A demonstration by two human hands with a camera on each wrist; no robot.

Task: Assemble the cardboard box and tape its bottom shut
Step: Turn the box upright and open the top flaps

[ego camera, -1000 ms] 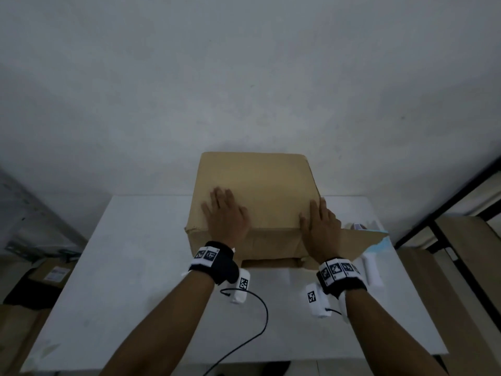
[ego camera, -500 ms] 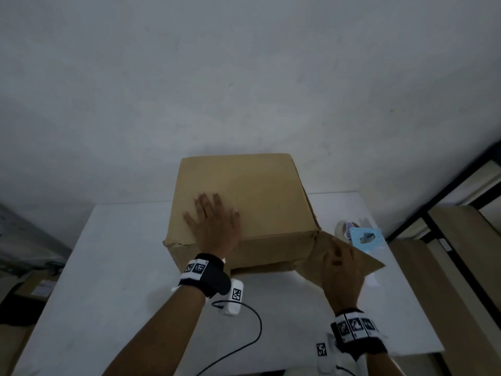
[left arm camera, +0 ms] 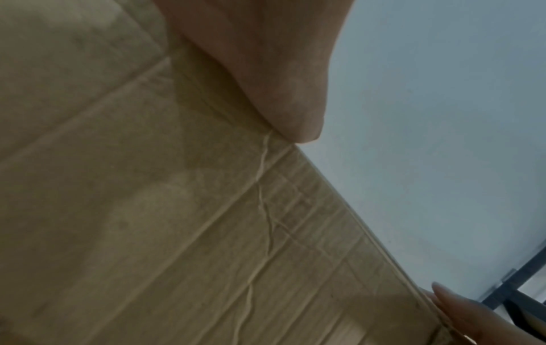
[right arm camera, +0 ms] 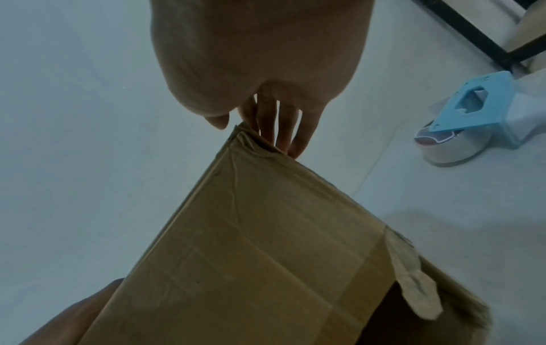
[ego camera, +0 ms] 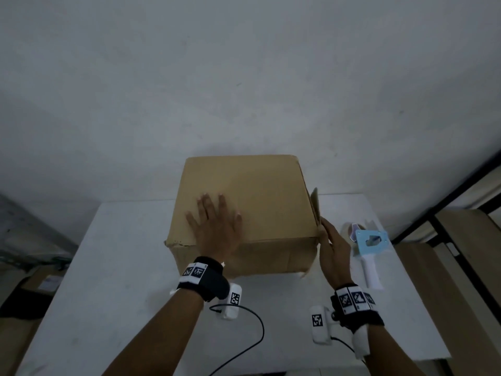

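A brown cardboard box (ego camera: 260, 202) stands on the white table (ego camera: 113, 267). My left hand (ego camera: 214, 226) lies flat on its top near the front left, fingers spread and straight. In the left wrist view the palm (left arm camera: 260, 70) rests on the cardboard (left arm camera: 147, 210). A side flap (ego camera: 315, 204) stands upright at the box's right edge. My right hand (ego camera: 329, 245) presses straight fingers (right arm camera: 280, 130) against the flap's outer face, with the thumb at its corner. Right of that hand lies a blue tape dispenser (ego camera: 368, 245) with a white handle; it also shows in the right wrist view (right arm camera: 472, 109).
A black cable (ego camera: 254, 329) loops over the table's front part. A black-framed rack (ego camera: 447, 210) with wooden boards stands close on the right. Cardboard boxes (ego camera: 40, 286) sit on the floor at the left. A grey wall rises behind the table.
My right hand left the box top, went to the flap lying out on the right and swung it up against the box side. The left hand stayed flat on top.
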